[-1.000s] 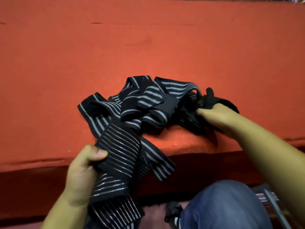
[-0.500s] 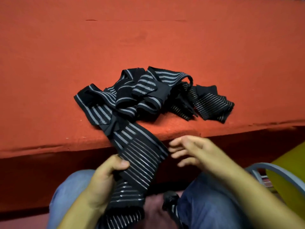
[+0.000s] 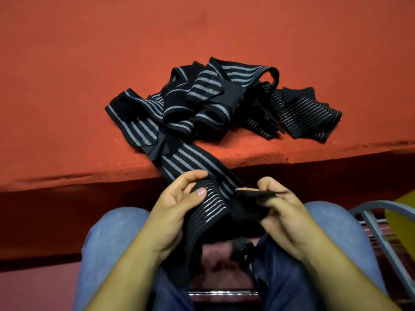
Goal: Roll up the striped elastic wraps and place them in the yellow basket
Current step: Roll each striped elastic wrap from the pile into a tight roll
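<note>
Left hand [image 3: 177, 205] grips wrap [image 3: 190, 163], right hand [image 3: 286, 213] pinches its end; risk: pulling may drag tangled pile [image 3: 215, 102] off counter [image 3: 67, 86].

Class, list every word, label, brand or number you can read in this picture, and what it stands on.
None can be read. The striped wraps show only grey stripes; the red surface, the jeans and the yellow basket carry no visible lettering.
</note>
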Demonstrator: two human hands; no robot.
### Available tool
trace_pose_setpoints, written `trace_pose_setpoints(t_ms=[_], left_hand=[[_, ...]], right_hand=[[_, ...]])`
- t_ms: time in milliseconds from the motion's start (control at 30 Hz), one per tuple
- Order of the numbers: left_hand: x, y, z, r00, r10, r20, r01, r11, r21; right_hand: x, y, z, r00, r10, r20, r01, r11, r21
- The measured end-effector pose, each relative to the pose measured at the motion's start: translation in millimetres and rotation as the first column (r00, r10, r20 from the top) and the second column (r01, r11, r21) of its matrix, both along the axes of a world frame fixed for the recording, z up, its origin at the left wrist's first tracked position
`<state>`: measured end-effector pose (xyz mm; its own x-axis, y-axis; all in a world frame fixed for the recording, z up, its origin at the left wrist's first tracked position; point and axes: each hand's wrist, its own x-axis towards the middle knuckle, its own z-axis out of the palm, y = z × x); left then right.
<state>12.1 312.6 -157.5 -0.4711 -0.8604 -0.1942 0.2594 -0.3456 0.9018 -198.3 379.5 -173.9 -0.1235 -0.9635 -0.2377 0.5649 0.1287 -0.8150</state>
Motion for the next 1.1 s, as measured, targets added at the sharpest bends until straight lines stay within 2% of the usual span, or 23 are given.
trace_pose_setpoints(t_ms=[167, 367, 433, 600, 700, 900, 967, 1100], left_hand=[[0.8, 4.9, -1.4, 0.999, -0.032, 0.008, 0.033, 0.998, -0.054], [-1.9, 7.7, -3.9, 0.998, -0.010, 0.056, 0.017, 0.992, -0.126], [-1.9, 9.6, -2.5, 0.995, 0.007, 0.099, 0.011, 0.984, -0.179], [-4.6, 14.8, 3.2, 0.988, 0.018, 0.153, 0.017, 0.975, -0.222], [-3.7, 15.0, 3.8, 0.991, -0.002, 0.136, 0.031, 0.976, -0.215], [-4.2, 19.2, 4.8, 0.971, -0.111, 0.212, 0.160, 0.960, -0.228], [-5.4, 19.9, 3.7, 0.979, -0.123, 0.166, 0.156, 0.967, -0.204], [-3.3, 16.3, 0.5, 0.992, -0.109, -0.068, 0.105, 0.993, -0.057]], right_hand=[[-3.6, -0.5, -8.5, 0.999, 0.014, 0.038, -0.018, 0.992, 0.122], [0.4, 1.0, -16.7, 0.973, 0.222, -0.067, -0.206, 0.959, 0.193], [1.0, 1.6, -17.3, 0.960, 0.277, -0.053, -0.260, 0.943, 0.208], [4.8, 6.5, -3.7, 0.927, 0.371, 0.048, -0.374, 0.920, 0.115], [5.6, 7.6, -2.2, 0.928, 0.372, 0.018, -0.371, 0.919, 0.132], [-3.8, 7.6, -9.0, 0.956, 0.290, 0.037, -0.292, 0.954, 0.065], [-0.7, 8.2, -8.7, 0.944, 0.329, 0.006, -0.328, 0.941, 0.079], [4.8, 10.3, -4.5, 0.911, 0.410, -0.040, -0.406, 0.910, 0.086]])
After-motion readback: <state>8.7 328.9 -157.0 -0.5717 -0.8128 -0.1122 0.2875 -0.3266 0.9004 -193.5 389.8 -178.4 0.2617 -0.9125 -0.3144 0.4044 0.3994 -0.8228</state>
